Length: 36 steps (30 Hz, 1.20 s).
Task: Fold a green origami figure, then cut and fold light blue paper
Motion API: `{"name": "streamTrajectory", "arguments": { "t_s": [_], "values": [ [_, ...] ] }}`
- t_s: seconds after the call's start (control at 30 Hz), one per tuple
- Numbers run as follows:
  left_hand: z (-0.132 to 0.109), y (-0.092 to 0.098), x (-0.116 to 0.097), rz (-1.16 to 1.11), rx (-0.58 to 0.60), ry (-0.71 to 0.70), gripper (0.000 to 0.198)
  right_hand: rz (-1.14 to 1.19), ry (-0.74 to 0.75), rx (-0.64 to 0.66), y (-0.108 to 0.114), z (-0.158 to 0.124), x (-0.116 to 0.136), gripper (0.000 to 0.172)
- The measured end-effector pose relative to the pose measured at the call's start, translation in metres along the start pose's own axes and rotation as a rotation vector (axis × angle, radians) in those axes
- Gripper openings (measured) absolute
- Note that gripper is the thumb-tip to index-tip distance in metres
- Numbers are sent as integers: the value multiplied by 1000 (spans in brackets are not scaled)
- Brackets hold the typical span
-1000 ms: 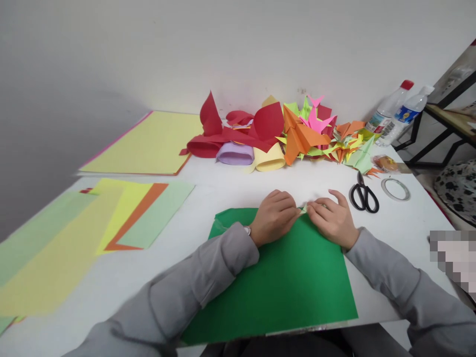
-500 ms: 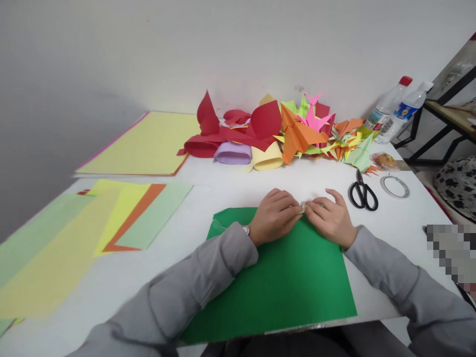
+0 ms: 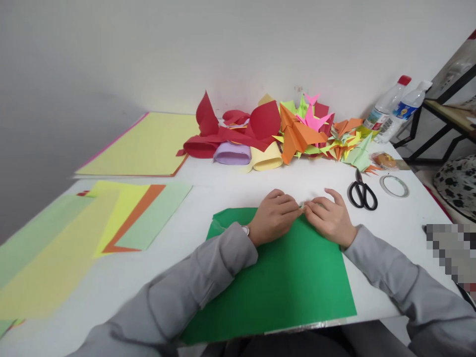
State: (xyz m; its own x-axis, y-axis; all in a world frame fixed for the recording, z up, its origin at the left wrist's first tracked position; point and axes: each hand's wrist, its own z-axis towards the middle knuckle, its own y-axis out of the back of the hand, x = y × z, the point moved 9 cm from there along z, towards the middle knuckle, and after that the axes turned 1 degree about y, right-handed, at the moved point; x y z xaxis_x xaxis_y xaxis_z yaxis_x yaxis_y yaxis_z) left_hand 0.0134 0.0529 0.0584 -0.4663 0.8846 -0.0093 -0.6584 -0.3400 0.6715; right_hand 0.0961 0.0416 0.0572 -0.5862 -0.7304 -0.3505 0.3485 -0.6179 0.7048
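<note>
A large sheet of green paper (image 3: 297, 282) lies in front of me, its far left corner lifted a little with a clear strip on it. At its far edge my left hand (image 3: 275, 217) is closed, fingertips pinched around a small pale strip (image 3: 302, 206), which may be tape. From the other side my right hand (image 3: 329, 218) pinches at the same strip, thumb and finger closed and another finger raised. The fingers cover most of the strip. To the right of my right hand lie black-handled scissors (image 3: 361, 193) and a roll of clear tape (image 3: 394, 186).
Folded paper birds (image 3: 299, 134) and red and purple paper shapes (image 3: 232, 152) are heaped along the wall. Coloured paper strips (image 3: 148, 218) lie at the left, a yellow sheet stack (image 3: 137, 146) behind them. Two plastic bottles (image 3: 399, 114) stand at the back right beside a wrapped snack (image 3: 385, 160).
The fingertips have shifted slightly around the pale strip, and less of it shows now. Both hands otherwise stay in place, and the green sheet has not moved.
</note>
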Motion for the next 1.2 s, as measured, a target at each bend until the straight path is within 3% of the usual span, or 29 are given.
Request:
{"name": "streamTrajectory", "arguments": {
  "t_s": [0.37, 0.87, 1.2],
  "values": [
    [-2, 16, 6, -10, -142, 50, 25, 14, 3, -22, 2, -2, -3, 12],
    [-3, 21, 16, -153, -174, 114, 12, -3, -24, -15, 1, -9, -16, 14],
    [-4, 20, 22, -226, -180, 168, 14, 11, -28, -10, 4, -5, -16, 18]
  ]
}}
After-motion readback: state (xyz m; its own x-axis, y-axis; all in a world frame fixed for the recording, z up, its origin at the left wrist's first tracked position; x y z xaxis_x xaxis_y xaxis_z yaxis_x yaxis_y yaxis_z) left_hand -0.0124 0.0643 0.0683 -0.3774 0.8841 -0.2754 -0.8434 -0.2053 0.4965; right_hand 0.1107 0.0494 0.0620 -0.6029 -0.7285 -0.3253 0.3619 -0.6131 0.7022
